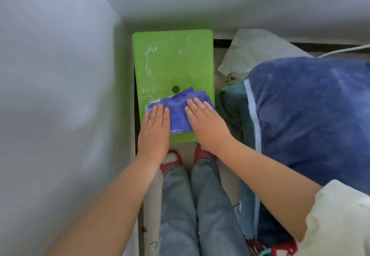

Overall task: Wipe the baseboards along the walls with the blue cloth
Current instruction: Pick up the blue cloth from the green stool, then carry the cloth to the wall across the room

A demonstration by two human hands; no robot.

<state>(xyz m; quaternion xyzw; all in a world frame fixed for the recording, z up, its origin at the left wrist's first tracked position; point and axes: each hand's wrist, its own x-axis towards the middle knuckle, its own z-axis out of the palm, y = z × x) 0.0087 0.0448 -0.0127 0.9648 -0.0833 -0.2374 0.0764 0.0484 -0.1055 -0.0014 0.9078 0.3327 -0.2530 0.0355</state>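
I saw the cloth (180, 111) lying folded on a green stool (172, 59), in the corner btw. two walls. Its long axis ran left to right, under both hands. L. hand (155, 127) and r. hand (204, 121) lay flat on it, fingers straight and close together, pinching nothing. Both were equally near. The baseboard (222, 42) was beyond the stool, so I judged wiping had not started yet.

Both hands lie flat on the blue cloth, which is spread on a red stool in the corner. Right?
Not quite. The head view shows the stool is green, not red. The rest holds: the left hand and right hand lie flat on the blue cloth in the corner.
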